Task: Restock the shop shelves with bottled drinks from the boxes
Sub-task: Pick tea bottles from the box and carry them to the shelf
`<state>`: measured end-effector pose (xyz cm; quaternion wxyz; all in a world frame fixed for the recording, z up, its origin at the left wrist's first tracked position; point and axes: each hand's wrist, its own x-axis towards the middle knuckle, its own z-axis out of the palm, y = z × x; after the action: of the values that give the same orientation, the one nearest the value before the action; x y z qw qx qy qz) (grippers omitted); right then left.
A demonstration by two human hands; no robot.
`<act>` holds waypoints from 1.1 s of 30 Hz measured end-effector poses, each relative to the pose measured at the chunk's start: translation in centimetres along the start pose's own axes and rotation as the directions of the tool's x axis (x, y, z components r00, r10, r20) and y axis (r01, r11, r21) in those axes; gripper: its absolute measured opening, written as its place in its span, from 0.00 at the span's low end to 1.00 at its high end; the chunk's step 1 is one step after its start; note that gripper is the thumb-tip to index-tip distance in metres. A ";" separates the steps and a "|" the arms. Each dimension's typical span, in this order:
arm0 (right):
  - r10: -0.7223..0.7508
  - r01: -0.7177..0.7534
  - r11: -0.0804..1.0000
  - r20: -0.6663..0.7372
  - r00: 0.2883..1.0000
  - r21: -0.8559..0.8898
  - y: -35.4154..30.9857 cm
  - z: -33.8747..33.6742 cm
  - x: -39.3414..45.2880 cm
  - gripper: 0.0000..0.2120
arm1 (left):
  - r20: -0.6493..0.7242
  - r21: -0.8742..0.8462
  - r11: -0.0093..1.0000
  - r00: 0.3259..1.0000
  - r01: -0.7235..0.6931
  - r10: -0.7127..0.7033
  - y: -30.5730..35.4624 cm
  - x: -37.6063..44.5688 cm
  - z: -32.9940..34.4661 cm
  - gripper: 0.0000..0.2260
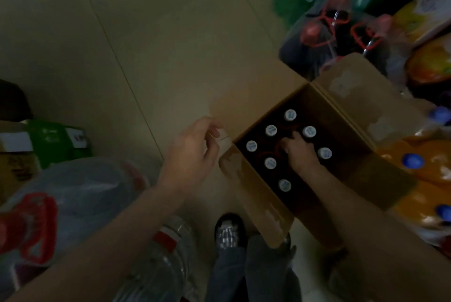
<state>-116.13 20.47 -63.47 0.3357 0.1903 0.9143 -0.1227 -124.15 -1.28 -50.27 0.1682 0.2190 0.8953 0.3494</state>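
Note:
An open cardboard box [339,111] stands on the floor at centre right with its flaps spread. Inside stand several dark bottles with white caps [270,130]. My right hand [299,152] reaches down into the middle of the box, fingers curled among the bottle tops; what they grip is hidden. My left hand [192,152] hovers at the box's left flap [258,101], fingers loosely bent, thumb near the flap's corner.
Shrink-wrapped packs of dark bottles with red handles [339,28] lie beyond the box. Orange drink bottles with blue caps [415,162] sit to the right. Large clear water jugs [80,194] lie at the lower left. A green carton [58,140] sits left. My shoe [229,231] is below.

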 end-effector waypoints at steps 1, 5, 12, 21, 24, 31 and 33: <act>-0.026 0.026 1.000 -0.007 1.000 0.014 -0.1 -1.1 -0.7 0.12 | 0.011 0.006 1.000 1.000 -0.009 0.009 0.1 0.0 0.1 0.11; -0.221 0.218 0.974 -0.062 0.973 -0.057 0.5 -7.9 -5.1 0.12 | 0.108 -0.019 0.999 0.993 0.048 -0.046 2.9 0.7 0.3 0.14; -0.609 0.636 0.769 -0.229 0.759 0.066 -1.6 -26.2 -13.0 0.10 | 0.502 -0.337 0.912 0.864 0.233 -0.035 9.0 3.6 0.0 0.38; 0.038 0.116 0.774 -0.230 0.973 0.622 -0.1 -15.1 -4.3 0.10 | 0.318 -0.470 0.724 0.862 0.505 -0.395 6.0 4.3 -3.9 0.15; -0.012 -0.035 0.914 0.115 0.993 0.403 -1.7 -5.6 -2.8 0.17 | 0.294 -0.496 0.669 0.832 0.554 -0.471 4.1 3.5 -4.1 0.19; -0.082 0.086 0.996 0.134 0.987 -0.020 -4.3 3.7 0.5 0.20 | 0.290 -0.503 0.634 0.805 0.588 -0.517 0.4 2.0 -3.5 0.25; -0.125 0.129 0.991 0.108 0.986 -0.024 -3.6 2.6 0.4 0.19 | 0.285 -0.509 0.625 0.801 0.592 -0.527 0.7 2.2 -3.4 0.24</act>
<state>-116.47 16.38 -65.34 0.3782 0.1197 0.9072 -0.1397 -127.43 -1.58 -47.72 0.3745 -0.1131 0.7592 0.5202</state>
